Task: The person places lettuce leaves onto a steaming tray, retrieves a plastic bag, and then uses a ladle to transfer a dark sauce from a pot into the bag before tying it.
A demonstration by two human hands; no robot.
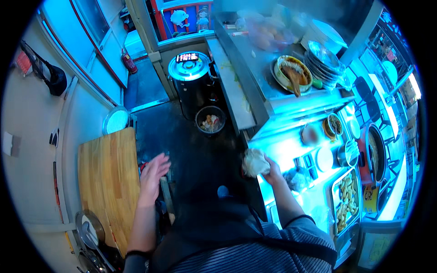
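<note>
My right hand [274,172] grips a pale, crumpled bundle [256,163], cloth or a thin bag; I cannot tell which. It is held up at the inner edge of the brightly lit counter [284,140]. My left hand [155,172] hangs in the air with its fingers stretched out and nothing in it. Just left of that hand lies a wooden board [107,177]. Below the bundle, on the counter, is a dark bunched plastic bag [298,178].
Ahead on the floor stand a bin [210,121] with scraps and a tall pot [189,73] with a phone on its lid. A bowl of sauce with a wooden spoon [295,81] sits on the raised shelf. At right is a tray of food pieces [346,200].
</note>
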